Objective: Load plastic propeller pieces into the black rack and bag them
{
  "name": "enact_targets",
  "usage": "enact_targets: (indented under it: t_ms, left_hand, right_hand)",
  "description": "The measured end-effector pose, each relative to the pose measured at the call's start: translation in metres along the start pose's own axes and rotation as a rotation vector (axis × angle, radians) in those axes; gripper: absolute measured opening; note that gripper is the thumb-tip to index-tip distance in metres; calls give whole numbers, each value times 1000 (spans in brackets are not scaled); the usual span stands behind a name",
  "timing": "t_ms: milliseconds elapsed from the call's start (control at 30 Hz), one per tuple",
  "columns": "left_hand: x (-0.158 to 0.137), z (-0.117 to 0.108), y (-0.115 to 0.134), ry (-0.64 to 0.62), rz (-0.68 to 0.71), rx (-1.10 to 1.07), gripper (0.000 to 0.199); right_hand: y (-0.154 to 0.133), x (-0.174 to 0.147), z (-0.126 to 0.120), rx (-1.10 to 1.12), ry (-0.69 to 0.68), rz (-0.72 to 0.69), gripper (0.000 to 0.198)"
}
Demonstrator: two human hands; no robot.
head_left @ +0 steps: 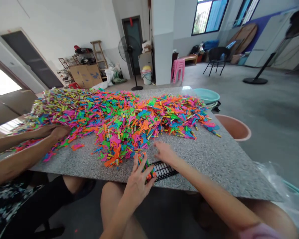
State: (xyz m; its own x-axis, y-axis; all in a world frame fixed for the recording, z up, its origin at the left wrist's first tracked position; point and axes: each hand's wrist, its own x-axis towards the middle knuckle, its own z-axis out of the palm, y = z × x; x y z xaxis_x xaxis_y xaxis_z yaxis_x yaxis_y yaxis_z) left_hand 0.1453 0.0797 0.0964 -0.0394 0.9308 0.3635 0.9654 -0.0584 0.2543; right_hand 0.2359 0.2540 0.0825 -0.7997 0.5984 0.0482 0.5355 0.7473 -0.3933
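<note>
Plastic pieces [119,119] in many colours lie heaped across the far half of the granite table [214,159]. Our left hand [137,182] grips a small bundle of them at the near edge, beside a black tray [164,170]. Our right hand [164,152] rests open, empty, by the heap.

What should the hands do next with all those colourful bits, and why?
Probably the right hand should pick one more piece from the near edge of the colourful pile. It rests flat on the granite table just short of the pile, holding nothing that shows, while the left hand already grips a small bunch of pieces over the black tray.
</note>
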Motion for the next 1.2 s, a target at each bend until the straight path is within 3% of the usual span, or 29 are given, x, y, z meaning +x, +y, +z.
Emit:
enact_targets:
  t_ms: [100, 233, 333, 400, 467, 533, 600, 700, 800, 900, 1100, 1200]
  left_hand:
    - [1, 3, 1, 40, 6, 31, 29]
    - [1, 1, 1, 58, 28, 32, 25]
    - [-3, -2, -5, 55, 52, 15, 24]
    - [-6, -3, -10, 51, 65, -10, 24]
    - [-7, -5, -14, 37, 71, -34, 26]
    - [-8, -7, -16, 19, 70, -42, 27]
    - [-7, -9, -16, 14, 77, -33, 28]
    - [-6, -12, -15, 9, 101, -23, 27]
    - [-5, -13, -14, -1, 112, -20, 28]
    - [-4, -12, -15, -9, 119, -17, 30]
    - [-6, -9, -17, 7, 112, -20, 29]
    - [-7, -9, -16, 12, 114, -11, 29]
  right_hand:
    - [1, 59, -31, -236, 255, 54, 49]
    - [7, 103, -43, -330, 207, -59, 39]
    - [23, 85, -34, -177, 254, -102, 36]
    - [33, 56, -22, 45, 291, -32, 27]
    - [37, 23, -5, 342, 215, 52, 15]
    - [35, -4, 14, 646, 48, 100, 6]
    - [29, -19, 32, 866, -80, 126, 6]
    - [16, -22, 52, 975, -48, 149, 18]
    - [5, -12, 62, 903, 48, 43, 32]
    - [0, -4, 66, 703, 37, -56, 20]
    - [0, -3, 64, 517, -19, -88, 13]
    - [-7, -5, 57, 348, -53, -28, 17]
